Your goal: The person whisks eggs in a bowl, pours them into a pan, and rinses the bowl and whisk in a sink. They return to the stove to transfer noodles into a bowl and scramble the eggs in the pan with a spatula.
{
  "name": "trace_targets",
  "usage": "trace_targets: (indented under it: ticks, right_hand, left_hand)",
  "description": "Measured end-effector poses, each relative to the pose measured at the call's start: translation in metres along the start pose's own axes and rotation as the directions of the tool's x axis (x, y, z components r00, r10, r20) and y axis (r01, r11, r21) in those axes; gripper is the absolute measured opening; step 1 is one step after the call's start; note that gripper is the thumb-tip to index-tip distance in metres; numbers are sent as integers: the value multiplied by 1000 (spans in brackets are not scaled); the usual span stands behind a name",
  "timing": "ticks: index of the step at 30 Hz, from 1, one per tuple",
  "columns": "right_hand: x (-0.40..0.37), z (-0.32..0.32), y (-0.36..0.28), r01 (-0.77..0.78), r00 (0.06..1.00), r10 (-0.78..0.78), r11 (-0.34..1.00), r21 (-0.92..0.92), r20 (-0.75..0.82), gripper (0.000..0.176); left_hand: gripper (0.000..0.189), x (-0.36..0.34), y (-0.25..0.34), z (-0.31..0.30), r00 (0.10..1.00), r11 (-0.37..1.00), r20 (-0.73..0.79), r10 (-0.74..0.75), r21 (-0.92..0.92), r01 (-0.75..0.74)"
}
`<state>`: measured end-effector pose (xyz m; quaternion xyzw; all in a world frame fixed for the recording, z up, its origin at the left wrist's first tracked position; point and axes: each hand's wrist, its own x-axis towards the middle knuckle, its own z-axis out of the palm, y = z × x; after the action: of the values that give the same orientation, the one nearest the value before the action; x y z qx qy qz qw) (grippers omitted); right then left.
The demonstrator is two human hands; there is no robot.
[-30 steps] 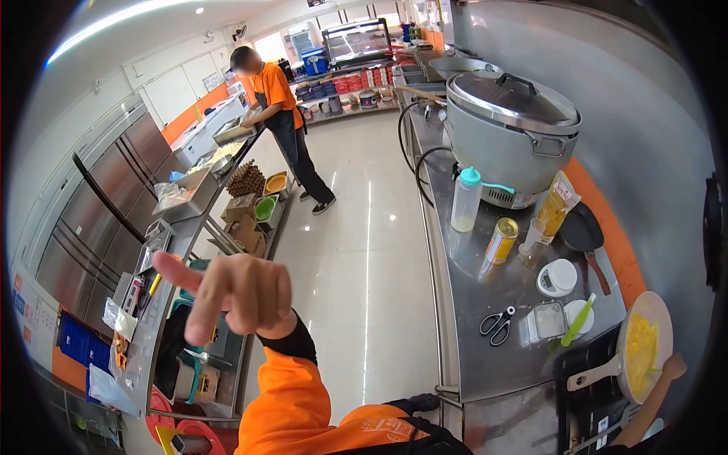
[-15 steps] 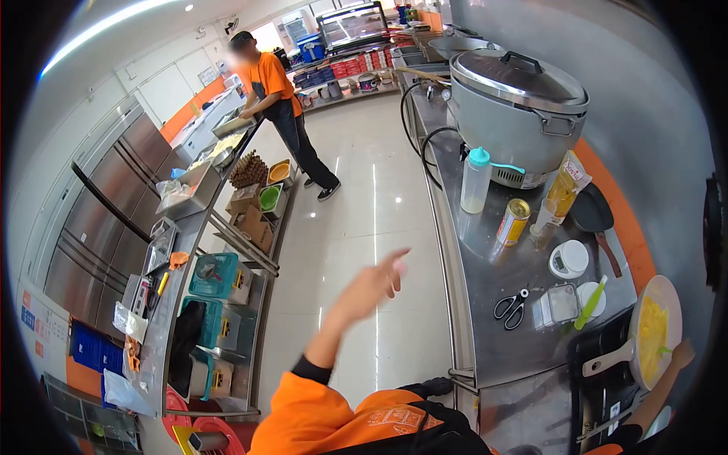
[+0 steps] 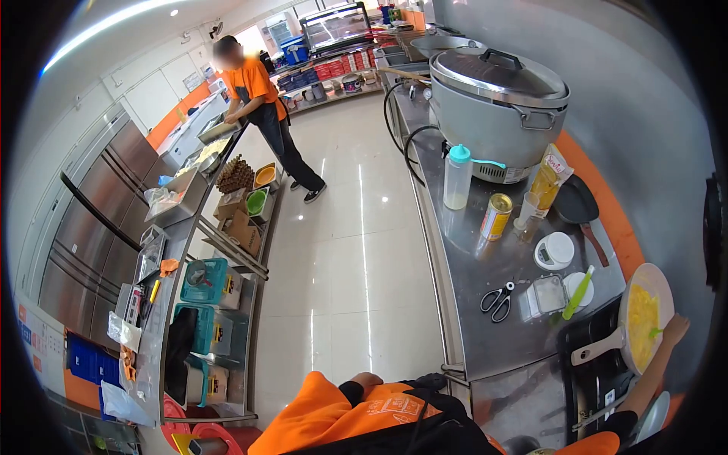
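Observation:
My right hand [image 3: 673, 331] is closed on the handle end of a green spatula [image 3: 655, 332], whose head rests in yellow egg [image 3: 643, 322]. The egg is in a pale frying pan [image 3: 666, 288] on the black stove [image 3: 588, 390]. The pan's cream handle [image 3: 597, 349] points left, with no hand on it. My left hand [image 3: 369, 379] is low, against the front of my orange shirt; its fingers are mostly hidden. Close to the stove are a bright green utensil [image 3: 580, 294], a clear square container [image 3: 547, 296] and black-handled scissors [image 3: 497, 302].
On the right counter stand a large rice cooker [image 3: 497, 114], a squeeze bottle [image 3: 456, 182], a yellow can [image 3: 496, 217], a white scale [image 3: 554, 250] and a dark pan [image 3: 576, 201]. Across the aisle, a co-worker [image 3: 262, 114] stands at the left counter [image 3: 178, 243].
My left hand has dropped from an outstretched, pointing pose over the aisle to my body. The view has shifted slightly. My right hand stays at the pan with the spatula.

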<state>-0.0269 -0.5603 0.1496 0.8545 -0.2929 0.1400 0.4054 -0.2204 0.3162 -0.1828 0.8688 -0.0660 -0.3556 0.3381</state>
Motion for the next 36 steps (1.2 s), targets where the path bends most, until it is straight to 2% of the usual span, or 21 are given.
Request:
trace_targets:
  ticks: [1,2,3,4,5,6,8,9,11,12,14,17,20,21,24,25,28,29,32,33,36]
  right_hand:
    - [2,6,0,10,1000,-10,1000,20,4,12]
    - [4,7,0,21,1000,-21,999,41,7,12]
    - [5,8,0,15,1000,-16,999,42,22,12]
    - [6,5,1,11,999,-13,999,44,38,13]
    - [6,3,1,7,999,-9,999,46,54,13]
    - [6,3,2,1,999,-2,999,37,43,12]
    - [5,5,5,-4,1000,3,1000,21,24,12]
    - [6,8,7,-8,1000,7,999,31,29,12]
    - [10,18,11,-16,999,14,998,57,38,11]
    - [11,27,11,-10,1000,9,998,60,8,11]
    - [17,49,14,-6,998,9,998,63,-54,10]
    - [20,55,12,22,998,-21,999,24,-66,10]
    - [24,45,13,28,999,-31,997,69,40,9]
    - [25,36,13,12,999,-14,999,50,45,9]
    - [16,23,15,-1,999,0,1000,28,32,8]
    - [19,36,18,7,1000,-7,999,42,4,8]
    - [22,68,24,5,1000,-3,996,91,-19,8]
    - [23,75,26,0,1000,2,994,106,-18,8]
    - [19,57,27,-1,999,-1,999,51,38,8]
    - [16,56,27,9,999,-12,998,55,48,8]
    - [15,49,28,13,998,-18,997,82,59,8]
  left_hand:
    - [30,47,-24,4,969,976,122,-216,22,215]
    - [30,91,-47,9,876,908,237,-419,97,408]
    - [32,88,-33,-7,940,938,47,-338,91,333]
    - [34,84,-17,-24,960,959,-145,-241,117,259]
    - [38,83,11,-47,983,985,-109,-150,-100,139]
    - [42,79,52,-75,994,949,-95,-50,-314,18]
    - [41,49,150,-122,990,826,-66,123,-546,-139]
    - [43,47,167,-127,961,883,127,247,-437,-169]
    - [49,42,192,-138,768,928,521,372,-226,-296]
    - [55,18,233,-157,715,987,697,59,68,-149]
    - [60,10,229,-145,926,960,357,124,193,-203]
    - [63,8,225,-145,780,974,610,139,57,-218]
    - [63,-6,235,-144,902,975,377,212,-18,-221]
    - [63,-10,248,-157,843,965,513,161,97,-243]
    - [67,2,225,-139,770,966,583,259,-148,-213]
    - [64,-8,236,-141,879,979,437,190,-20,-201]
    - [69,-2,234,-141,757,989,638,143,-73,-126]
    - [72,-5,236,-138,772,968,583,252,-133,-215]
    - [72,-3,243,-135,790,986,605,94,53,-158]
    - [71,-1,244,-134,766,988,627,138,-31,-153]
    - [70,5,253,-137,739,974,653,165,8,-225]
